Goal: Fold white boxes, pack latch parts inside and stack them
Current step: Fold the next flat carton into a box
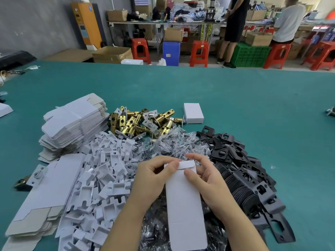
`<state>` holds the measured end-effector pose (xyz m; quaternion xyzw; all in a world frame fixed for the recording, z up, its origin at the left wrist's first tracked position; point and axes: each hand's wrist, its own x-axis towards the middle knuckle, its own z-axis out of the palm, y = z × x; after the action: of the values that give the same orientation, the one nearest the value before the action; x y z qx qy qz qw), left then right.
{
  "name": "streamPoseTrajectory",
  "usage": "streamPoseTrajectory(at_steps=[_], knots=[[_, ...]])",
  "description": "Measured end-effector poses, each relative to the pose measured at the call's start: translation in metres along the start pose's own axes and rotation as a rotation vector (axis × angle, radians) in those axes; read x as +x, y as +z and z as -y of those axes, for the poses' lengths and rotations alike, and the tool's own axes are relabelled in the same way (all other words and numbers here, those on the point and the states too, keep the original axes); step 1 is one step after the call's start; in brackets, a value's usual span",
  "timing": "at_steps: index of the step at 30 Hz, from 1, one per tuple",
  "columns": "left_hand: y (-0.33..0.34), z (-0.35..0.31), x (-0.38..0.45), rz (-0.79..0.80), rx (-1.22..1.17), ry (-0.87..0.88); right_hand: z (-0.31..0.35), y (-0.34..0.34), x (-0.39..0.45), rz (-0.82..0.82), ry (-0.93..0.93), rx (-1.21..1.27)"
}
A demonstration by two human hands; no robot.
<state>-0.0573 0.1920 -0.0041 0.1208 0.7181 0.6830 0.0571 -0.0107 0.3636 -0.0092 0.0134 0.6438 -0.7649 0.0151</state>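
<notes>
A white box [183, 201] is held in front of me over the piles, long side towards me, its far flap folded over. My left hand [152, 176] grips its far left corner, thumb on the flap. At the far right corner my right hand [204, 176] pinches the box, thumb on its top face. Brass latch parts [143, 121] lie heaped in the middle of the teal table [253, 105]. One closed white box [193, 113] sits just right of them.
Flat white box blanks [76, 122] are stacked at the left, more blanks [45, 196] at the near left. White plastic inserts [101, 178], clear bags of screws [174, 144] and black strike plates [241, 171] surround my hands. Two people stand at benches behind.
</notes>
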Motion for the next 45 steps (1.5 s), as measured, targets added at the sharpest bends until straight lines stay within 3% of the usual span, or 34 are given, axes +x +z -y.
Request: streamPoseTrajectory(at_steps=[3,12,25,30,45], knots=[[-0.003,-0.001,0.001,-0.010,-0.041,-0.054,0.000,-0.001,-0.001,0.058,0.030,-0.017],[-0.018,-0.005,0.002,0.213,-0.032,-0.128,0.000,-0.004,-0.002,0.160,0.047,-0.102],[-0.017,-0.004,0.003,0.074,-0.014,-0.125,-0.002,-0.007,-0.002,0.206,0.096,-0.083],[-0.018,-0.007,0.001,0.190,-0.062,-0.144,-0.002,-0.008,-0.002,0.217,0.096,-0.084],[-0.023,-0.012,-0.001,0.309,-0.078,-0.200,-0.004,-0.015,0.000,0.288,0.110,-0.109]])
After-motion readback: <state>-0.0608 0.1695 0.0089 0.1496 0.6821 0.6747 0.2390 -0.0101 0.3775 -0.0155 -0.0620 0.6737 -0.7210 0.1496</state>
